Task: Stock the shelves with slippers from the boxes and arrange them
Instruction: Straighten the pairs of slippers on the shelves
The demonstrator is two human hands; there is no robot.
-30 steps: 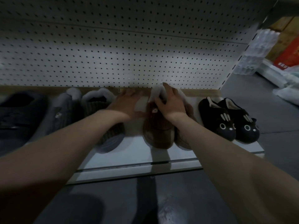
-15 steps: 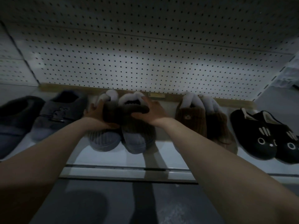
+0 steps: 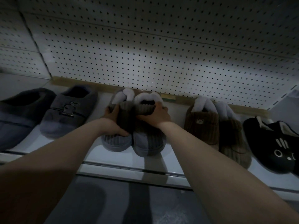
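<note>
Whereas a second ago both hands worked the brown pair (image 3: 202,125), they now clamp the grey ribbed pair (image 3: 145,143) mid-shelf (image 3: 123,165). Left hand (image 3: 113,122) curls round the left slipper's side. Right hand (image 3: 156,117) grips the right slipper's cuff, pressing the two together.
</note>
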